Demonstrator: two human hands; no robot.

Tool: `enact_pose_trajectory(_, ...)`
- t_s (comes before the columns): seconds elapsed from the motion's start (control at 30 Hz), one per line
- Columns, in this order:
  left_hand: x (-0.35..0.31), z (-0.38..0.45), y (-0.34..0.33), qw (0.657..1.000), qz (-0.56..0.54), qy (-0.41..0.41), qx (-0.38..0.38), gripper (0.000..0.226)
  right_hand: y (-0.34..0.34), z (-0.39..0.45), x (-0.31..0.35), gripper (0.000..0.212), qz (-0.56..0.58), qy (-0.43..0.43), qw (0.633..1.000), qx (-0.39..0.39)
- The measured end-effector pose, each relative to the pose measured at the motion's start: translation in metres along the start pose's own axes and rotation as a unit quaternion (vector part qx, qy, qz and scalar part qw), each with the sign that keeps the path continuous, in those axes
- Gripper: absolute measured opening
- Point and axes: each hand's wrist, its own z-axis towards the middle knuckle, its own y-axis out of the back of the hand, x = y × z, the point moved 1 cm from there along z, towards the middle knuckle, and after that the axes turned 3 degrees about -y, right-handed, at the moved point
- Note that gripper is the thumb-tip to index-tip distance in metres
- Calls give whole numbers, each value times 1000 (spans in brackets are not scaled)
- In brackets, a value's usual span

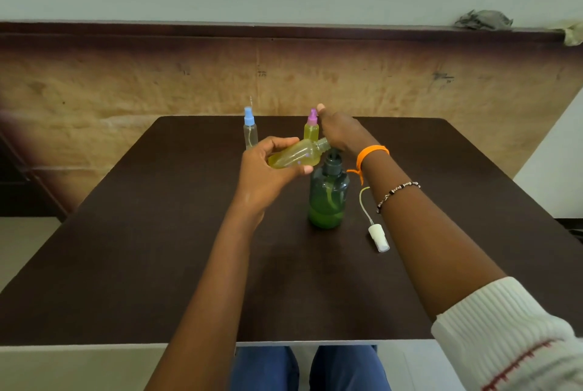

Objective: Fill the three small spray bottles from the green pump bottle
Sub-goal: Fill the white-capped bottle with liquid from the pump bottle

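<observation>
The green pump bottle (328, 198) stands mid-table, about a third full of green liquid. My right hand (339, 133) rests on top of its dark pump head. My left hand (265, 166) grips an uncapped small bottle (298, 154) tilted sideways, its open neck at the pump spout; yellow-green liquid fills most of it. Its white spray cap (378, 237) with tube lies on the table to the right. Behind stand a purple-capped bottle (311, 127) holding yellow liquid and a blue-capped bottle (250, 128) that looks clear.
The dark brown table (157, 248) ends at a near edge above my knees. A wooden panel wall rises behind it, with crumpled cloth (482, 20) on its ledge at the upper right.
</observation>
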Motion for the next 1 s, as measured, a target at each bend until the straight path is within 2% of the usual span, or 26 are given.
enact_pose_trajectory(0.1, 6, -3, -1, 1000, -1, 10, -5, 42, -3, 1, -5, 64, 2, -20, 999, 28)
enact_pose_trajectory(0.33, 1, -2, 0, 1000, 3, 2, -3, 42, -2, 0, 6, 69, -39, -1, 999, 10)
enact_pose_trajectory(0.43, 0, 0, 1, 1000, 8, -3, 0, 43, -3, 1, 9, 70, -20, 0, 1000, 10)
enact_pose_trajectory(0.57, 7, -1, 0, 1000, 6, 6, -6, 43, -8, 1, -2, 69, -5, -23, 1000, 6)
enact_pose_trajectory(0.87, 2, -3, 0, 1000, -5, 2, -11, 41, 0, -5, 5, 64, -18, -1, 1000, -16)
enact_pose_trajectory(1.0, 6, -3, -1, 1000, -4, 4, -11, 41, -4, -2, -1, 62, 16, -10, 1000, -11)
